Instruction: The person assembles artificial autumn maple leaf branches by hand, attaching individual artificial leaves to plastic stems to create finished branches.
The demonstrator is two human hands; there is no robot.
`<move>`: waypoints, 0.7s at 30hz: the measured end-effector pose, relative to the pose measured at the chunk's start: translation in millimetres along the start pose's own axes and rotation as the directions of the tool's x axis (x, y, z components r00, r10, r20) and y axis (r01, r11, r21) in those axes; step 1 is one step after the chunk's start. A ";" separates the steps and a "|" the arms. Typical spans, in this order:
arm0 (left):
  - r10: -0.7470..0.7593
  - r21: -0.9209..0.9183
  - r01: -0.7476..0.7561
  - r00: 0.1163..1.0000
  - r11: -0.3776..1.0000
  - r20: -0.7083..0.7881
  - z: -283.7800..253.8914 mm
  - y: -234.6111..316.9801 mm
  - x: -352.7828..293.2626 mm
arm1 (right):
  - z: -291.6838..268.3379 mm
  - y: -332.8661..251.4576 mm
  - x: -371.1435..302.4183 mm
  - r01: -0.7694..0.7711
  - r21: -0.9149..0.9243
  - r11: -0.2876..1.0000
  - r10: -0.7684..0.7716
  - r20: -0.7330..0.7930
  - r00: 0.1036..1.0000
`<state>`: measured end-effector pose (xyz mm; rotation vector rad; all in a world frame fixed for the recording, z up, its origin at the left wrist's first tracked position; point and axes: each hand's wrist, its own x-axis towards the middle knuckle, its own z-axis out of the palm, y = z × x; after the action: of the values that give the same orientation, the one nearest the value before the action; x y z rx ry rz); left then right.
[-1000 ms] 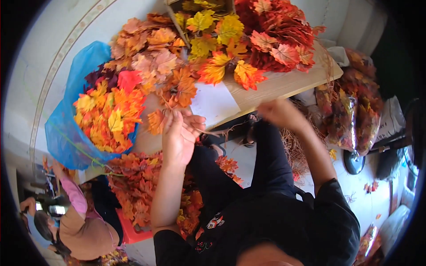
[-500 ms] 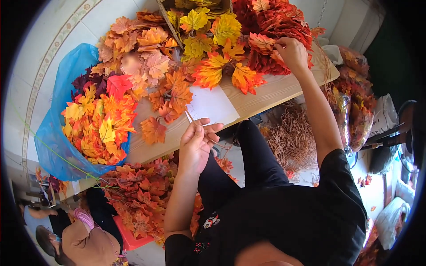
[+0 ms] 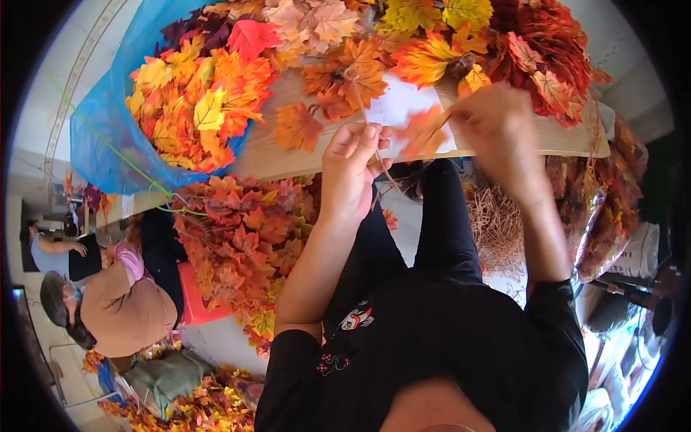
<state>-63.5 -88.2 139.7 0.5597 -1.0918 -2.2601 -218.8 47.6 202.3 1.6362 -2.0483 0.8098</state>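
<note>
My left hand (image 3: 355, 171) is closed, pinching a thin brown paper-like stem (image 3: 359, 101) between thumb and fingers just in front of the table edge. My right hand (image 3: 500, 126), smeared by motion, is closed on an orange artificial maple leaf (image 3: 423, 134). That leaf hangs between the two hands, apart from the left one, over a white sheet of paper (image 3: 399, 101). Beyond the left hand, a few loose orange leaves (image 3: 296, 126) lie on the wooden table (image 3: 277, 155). A yellow-orange leaf cluster (image 3: 430, 61) lies past the paper.
A blue plastic bag (image 3: 101, 147) full of yellow-orange leaves stands at the left. Stacked red leaves (image 3: 540, 54) lie at the far right. Below the table are an orange leaf heap (image 3: 245, 237) and tangled brown stems (image 3: 497, 227). A person (image 3: 129, 317) sits at the lower left.
My right hand has moved from the red leaf stack toward my left hand, now with an orange leaf. My left hand still pinches the stem. The whole view has shifted toward my body.
</note>
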 end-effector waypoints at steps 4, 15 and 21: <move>-0.010 0.032 0.010 1.000 0.999 -0.004 0.8 -2.8 -4.5 | 44.3 -35.2 -13.5 -0.093 0.292 0.952 0.077 0.067 0.995; 0.004 0.042 -0.004 1.000 0.999 0.000 -11.5 -7.6 -6.4 | 71.8 -44.0 -21.0 -0.221 0.511 0.831 0.194 0.107 0.975; 0.052 0.128 -0.059 0.997 0.990 0.053 -17.8 -9.7 -1.9 | 73.2 -41.2 -18.3 -0.354 0.624 0.697 0.248 0.253 0.935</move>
<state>-54.8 -92.1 121.8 0.5210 -1.2706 -2.1765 -170.9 7.1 143.6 1.7405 -2.3299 1.7551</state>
